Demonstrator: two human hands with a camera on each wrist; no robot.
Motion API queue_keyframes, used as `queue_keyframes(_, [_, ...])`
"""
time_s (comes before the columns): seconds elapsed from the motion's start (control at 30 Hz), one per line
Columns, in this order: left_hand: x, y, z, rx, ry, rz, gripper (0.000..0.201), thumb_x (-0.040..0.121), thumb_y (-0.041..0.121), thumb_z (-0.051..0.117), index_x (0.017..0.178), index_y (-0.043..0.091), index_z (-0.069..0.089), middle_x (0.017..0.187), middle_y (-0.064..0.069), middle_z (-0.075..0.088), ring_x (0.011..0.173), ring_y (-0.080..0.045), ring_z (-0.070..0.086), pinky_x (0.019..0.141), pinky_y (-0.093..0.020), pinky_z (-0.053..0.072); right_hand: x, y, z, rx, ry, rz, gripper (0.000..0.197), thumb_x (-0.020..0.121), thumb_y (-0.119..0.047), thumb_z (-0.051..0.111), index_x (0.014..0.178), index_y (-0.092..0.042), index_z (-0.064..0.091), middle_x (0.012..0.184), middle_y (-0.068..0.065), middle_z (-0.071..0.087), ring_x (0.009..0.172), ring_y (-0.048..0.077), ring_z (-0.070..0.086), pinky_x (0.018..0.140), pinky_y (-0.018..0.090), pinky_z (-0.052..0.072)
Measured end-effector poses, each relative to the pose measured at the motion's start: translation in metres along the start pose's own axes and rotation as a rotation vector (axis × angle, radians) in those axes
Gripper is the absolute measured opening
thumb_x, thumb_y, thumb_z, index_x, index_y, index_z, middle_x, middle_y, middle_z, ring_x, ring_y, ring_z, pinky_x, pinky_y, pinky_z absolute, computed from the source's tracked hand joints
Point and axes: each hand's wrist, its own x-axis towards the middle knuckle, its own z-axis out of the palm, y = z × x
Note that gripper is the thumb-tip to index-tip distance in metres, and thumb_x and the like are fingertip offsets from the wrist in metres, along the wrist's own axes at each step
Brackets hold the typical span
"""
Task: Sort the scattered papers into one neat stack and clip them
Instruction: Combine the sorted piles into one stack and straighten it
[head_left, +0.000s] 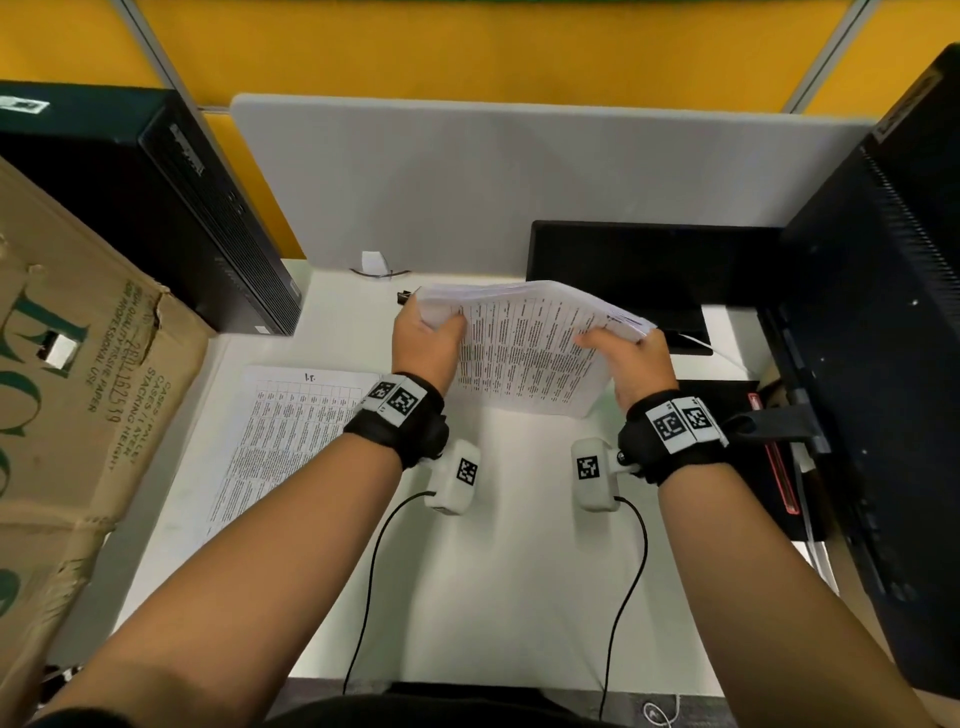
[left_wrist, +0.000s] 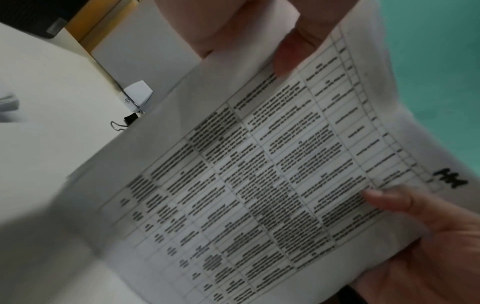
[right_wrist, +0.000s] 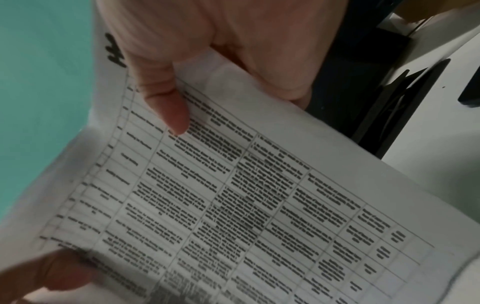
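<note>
Bundle of papers was held above the desk between both hands, bowed. Left hand and right hand each pinched a side edge. One sheet lay below the left wrist. Advice: loosen grip, tap edges square, add stray sheet before reaching for the clip beyond the left hand.

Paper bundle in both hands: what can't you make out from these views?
- Printed text on the paper bundle: blurred in all views.
- Sheet count: edges fanned, too fine in the head view.
- Binder clip: partly hidden behind the bundle in the left wrist view.
- Loose sheet on the desk: the left hand's forearm covers its right edge.
</note>
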Motion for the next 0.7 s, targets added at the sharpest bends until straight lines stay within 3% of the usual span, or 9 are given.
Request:
queue_keyframes(0.1, [0.001,0.0,-0.003,0.011,-0.067,0.0,0.029,0.079,-0.005,0.059,0.106,0.005,0.061,0.096,-0.004,0.069,0.08,-0.002,0.066,0.076,-0.02,0.055,-0.001,0.002,-0.004,-0.051,-0.051,-0.01,0.019,0.076,-0.005,0.07,0.083,-0.023,0.071,0.092,0.0,0.074,0.099,0.022,0.067,0.093,0.045,0.051])
queue_keyframes(0.2, [-0.001,0.001,-0.005,-0.01,-0.111,-0.012,0.036,0.078,0.004,0.069,0.112,0.003,0.059,0.105,-0.008,0.07,0.093,-0.013,0.068,0.083,-0.026,0.055,-0.002,0.002,-0.004,-0.084,-0.112,0.0,0.022,0.077,-0.008,0.074,0.092,-0.022,0.07,0.099,0.002,0.074,0.1,0.02,0.067,0.094,0.043,0.05])
queue_keyframes(0.33, [-0.005,0.004,-0.005,-0.108,-0.139,-0.022,0.061,0.073,0.047,0.074,0.115,0.006,0.058,0.11,-0.008,0.07,0.1,-0.017,0.068,0.079,-0.022,0.055,-0.006,-0.004,-0.002,0.041,-0.103,0.019,0.032,0.075,-0.033,0.078,0.105,-0.024,0.068,0.101,0.001,0.075,0.1,0.018,0.069,0.088,0.039,0.052])
queue_keyframes(0.43, [-0.006,0.004,-0.003,-0.076,-0.08,-0.051,0.077,0.072,0.069,0.06,0.116,0.005,0.059,0.115,-0.011,0.068,0.106,-0.021,0.065,0.09,-0.034,0.053,-0.01,-0.006,0.001,0.082,-0.027,0.014,0.067,0.065,-0.063,0.072,0.113,-0.017,0.066,0.104,0.006,0.073,0.1,0.025,0.068,0.089,0.045,0.054])
queue_keyframes(0.5, [-0.007,0.005,-0.001,-0.099,-0.062,-0.063,0.065,0.082,0.06,0.059,0.109,0.001,0.061,0.108,-0.011,0.07,0.098,-0.017,0.067,0.083,-0.027,0.052,-0.011,-0.006,0.004,0.114,-0.002,0.007,0.078,0.059,-0.075,0.068,0.109,-0.016,0.066,0.101,0.008,0.07,0.095,0.026,0.067,0.087,0.045,0.055])
queue_keyframes(0.6, [-0.011,0.005,0.002,-0.131,-0.028,-0.064,0.039,0.091,0.046,0.056,0.078,0.009,0.061,0.075,0.0,0.066,0.068,-0.005,0.062,0.065,-0.015,0.047,-0.013,-0.007,0.007,0.163,0.058,0.018,0.055,0.065,-0.068,0.063,0.091,-0.02,0.066,0.093,0.007,0.068,0.088,0.026,0.064,0.089,0.05,0.053])
queue_keyframes(0.7, [-0.015,0.006,0.002,-0.158,0.005,-0.063,0.034,0.093,0.044,0.054,0.071,0.017,0.056,0.068,0.008,0.062,0.059,0.002,0.058,0.058,-0.009,0.044,-0.013,-0.005,0.007,0.183,0.111,0.008,0.043,0.07,-0.063,0.06,0.084,-0.022,0.064,0.088,0.005,0.068,0.083,0.022,0.065,0.085,0.047,0.054])
